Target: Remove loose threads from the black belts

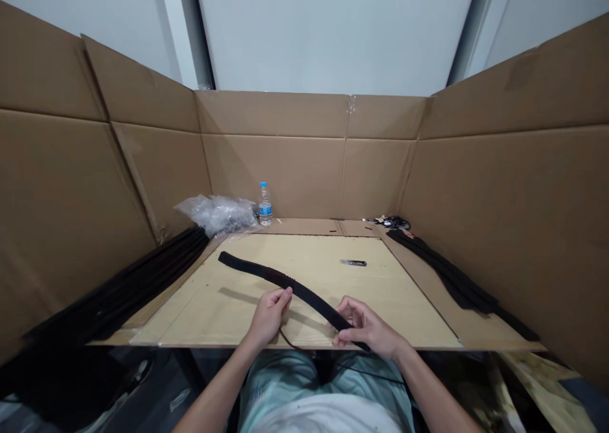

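Observation:
A long black strap lies diagonally across the pale wooden board, running from the far left toward me. My left hand pinches the strap near its middle, fingers closed on it. My right hand grips the strap's near end at the board's front edge. A thin dark cord hangs from the strap between my hands.
Cardboard walls enclose the work area. A stack of black straps lies along the left, another pile of straps along the right. A water bottle and crumpled plastic bags sit at the back. A small tool rests on the board.

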`<act>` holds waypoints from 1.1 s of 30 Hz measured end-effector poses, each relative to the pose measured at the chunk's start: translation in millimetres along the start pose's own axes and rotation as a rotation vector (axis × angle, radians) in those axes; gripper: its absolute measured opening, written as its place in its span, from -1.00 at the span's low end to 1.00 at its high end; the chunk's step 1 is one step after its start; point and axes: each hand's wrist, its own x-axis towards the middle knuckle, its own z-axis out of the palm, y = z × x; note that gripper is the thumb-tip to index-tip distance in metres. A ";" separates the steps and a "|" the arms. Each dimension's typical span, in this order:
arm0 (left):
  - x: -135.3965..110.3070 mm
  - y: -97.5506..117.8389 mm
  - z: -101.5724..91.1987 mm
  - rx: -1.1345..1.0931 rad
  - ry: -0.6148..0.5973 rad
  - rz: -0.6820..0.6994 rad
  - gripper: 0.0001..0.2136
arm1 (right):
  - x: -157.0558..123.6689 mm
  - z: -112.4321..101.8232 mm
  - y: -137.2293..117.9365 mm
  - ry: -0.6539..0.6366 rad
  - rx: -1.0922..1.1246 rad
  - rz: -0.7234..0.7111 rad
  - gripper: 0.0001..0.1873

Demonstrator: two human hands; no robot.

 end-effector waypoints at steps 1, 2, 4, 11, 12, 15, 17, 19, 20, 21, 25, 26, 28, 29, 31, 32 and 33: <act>-0.1 0.0 -0.1 0.001 0.002 -0.002 -0.43 | -0.9 0.6 -0.4 -0.013 -0.004 0.001 -0.55; -0.2 0.1 -0.3 -0.001 0.003 -0.007 -0.44 | -1.5 1.1 -0.8 -0.014 -0.021 -0.005 -0.58; -0.4 0.5 -0.5 -0.010 0.009 -0.021 -0.44 | -2.0 1.8 -1.7 0.010 -0.063 -0.032 -0.62; -0.3 4.1 -0.2 -0.064 0.020 -0.030 -0.45 | 1.8 1.8 -1.3 0.101 -0.047 -0.003 -0.60; -0.3 4.0 0.1 -0.084 0.016 -0.040 -0.44 | 2.0 1.4 -0.4 0.126 -0.039 0.007 -0.61; -0.4 2.1 0.6 -0.135 -0.004 -0.073 -0.42 | 1.1 -0.6 2.3 0.189 -0.051 0.000 -0.61; -0.6 0.2 0.6 -0.145 -0.013 -0.086 -0.40 | 0.2 -2.5 3.6 0.198 -0.076 -0.026 -0.58; -0.8 -1.1 0.2 -0.139 -0.023 -0.081 -0.39 | 0.1 -4.7 4.6 0.183 -0.079 -0.029 -0.52; -0.8 -1.4 -0.1 -0.134 -0.027 -0.073 -0.40 | 0.3 -5.6 4.9 0.157 -0.075 -0.015 -0.51; -0.8 -1.4 -0.3 -0.129 -0.031 -0.064 -0.40 | 0.6 -6.3 5.0 0.122 -0.073 0.002 -0.51; -1.5 1.1 -0.8 -0.118 -0.029 -0.039 -0.41 | 0.4 -5.2 2.5 0.028 -0.083 0.001 -0.59; -1.9 2.1 -0.7 -0.112 -0.023 -0.034 -0.42 | -0.2 -3.8 1.3 0.025 -0.067 -0.008 -0.60; -2.7 4.3 -0.5 -0.087 -0.005 -0.018 -0.42 | -1.3 -0.7 -0.9 0.023 -0.029 0.004 -0.58; -3.0 5.2 -0.4 -0.068 0.008 -0.007 -0.43 | -1.7 0.7 -1.6 0.026 -0.023 0.017 -0.57; -3.2 6.3 -0.1 -0.024 0.035 0.017 -0.44 | -1.8 2.3 -2.0 0.058 -0.047 0.020 -0.58; -3.1 6.4 0.0 -0.005 0.048 0.026 -0.44 | -1.5 2.3 -1.5 0.083 -0.059 0.014 -0.60; -2.8 6.2 0.1 0.008 0.062 0.031 -0.44 | -1.0 1.8 -0.6 0.108 -0.062 0.007 -0.61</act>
